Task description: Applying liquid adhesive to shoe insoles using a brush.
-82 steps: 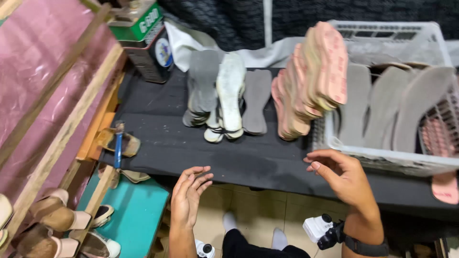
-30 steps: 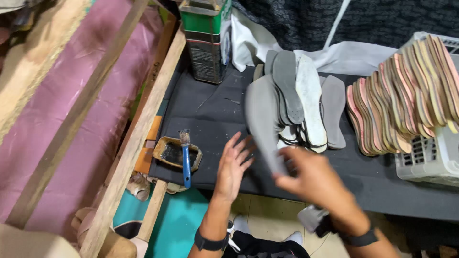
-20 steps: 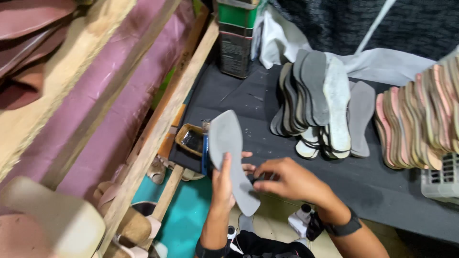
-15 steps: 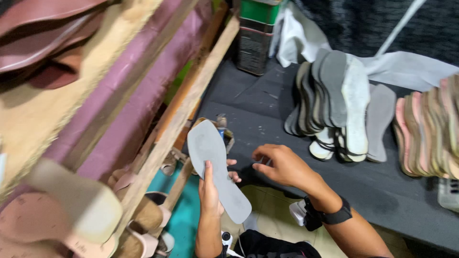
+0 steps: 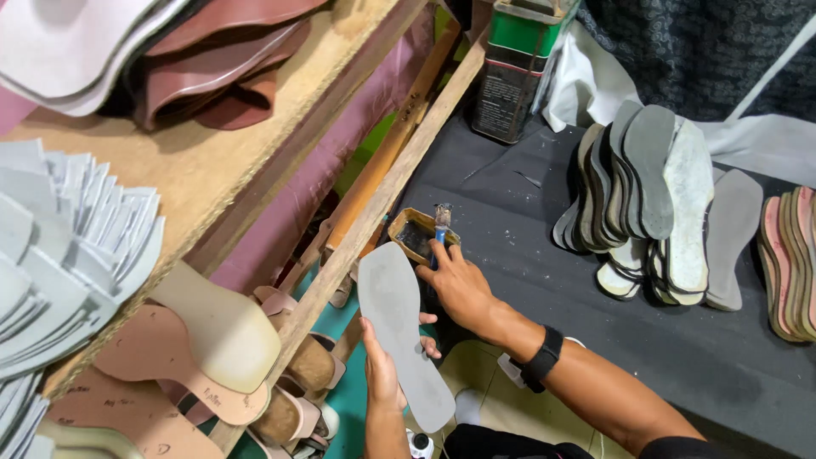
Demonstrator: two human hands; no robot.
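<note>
While the head camera has swung left toward the wooden shelf [image 5: 255,161] since a second ago, the grey insole [image 5: 399,327] has come off the stacks on the dark surface [image 5: 527,255] and now sits in the left hand [image 5: 382,365]. Half a second ago the right hand [image 5: 459,285] was apart from the brush; now its fingers reach onto the blue-handled brush [image 5: 441,223] resting in the small glue tin [image 5: 416,236]. Judgement: the picking step looks finished, and work is turning to coating.

Left grip: clenched on the insole's lower edge, thumb on one side, fingers curled behind. The insole stands tilted, toe up, flat face to the camera, just beside the right wrist and just below the tin. Right grip: fingertips on the brush handle; cannot tell whether it has closed fully.

Grey insole stack [image 5: 646,195] lies well apart to the right. Green-topped can [image 5: 518,68] stands at the surface's back edge.
</note>
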